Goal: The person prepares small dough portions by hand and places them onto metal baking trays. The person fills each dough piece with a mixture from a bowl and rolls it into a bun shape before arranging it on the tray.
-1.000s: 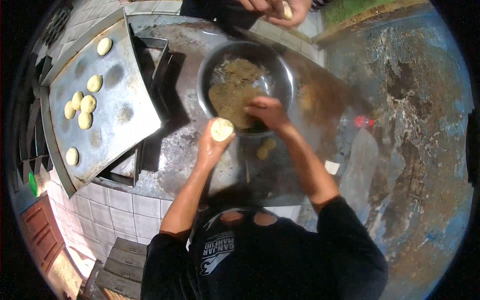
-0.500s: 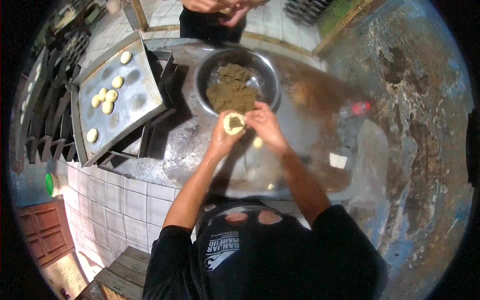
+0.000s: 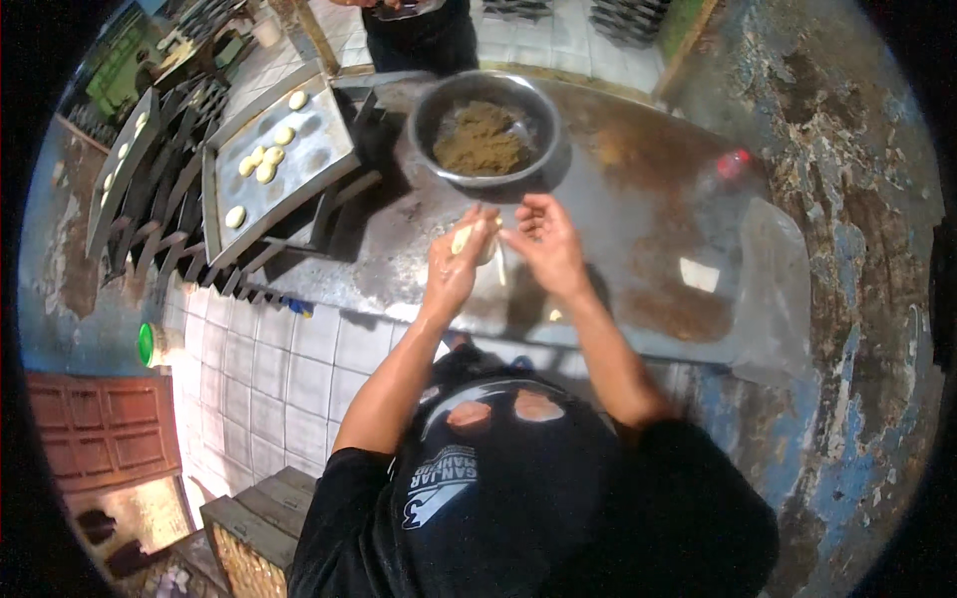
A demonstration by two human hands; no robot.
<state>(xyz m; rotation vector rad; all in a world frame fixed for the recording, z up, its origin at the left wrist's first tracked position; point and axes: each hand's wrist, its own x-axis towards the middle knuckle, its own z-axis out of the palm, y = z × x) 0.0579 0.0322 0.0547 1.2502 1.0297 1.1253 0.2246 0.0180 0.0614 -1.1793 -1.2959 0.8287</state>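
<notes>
My left hand is closed around a pale piece of dough, which is partly hidden by the fingers. To its right, my right hand has its fingers loosely curled and apart from the thumb. That thumb reaches to the dough's side, and nothing shows in the palm. A thin pale strip appears just below the thumb tip; what it is I cannot make out. Beyond both hands stands a steel bowl with a mound of brown, crumbly filling.
A metal tray with several pale dough balls sits at the left on dark racks. On the metal table lie a white scrap, a red-capped item and a clear plastic bag. Another person stands across the table.
Both hands have come back from the bowl's near rim toward me. The dough's open top with brown filling showed before and is now turned away. My right fingers have spread from their pinch.
</notes>
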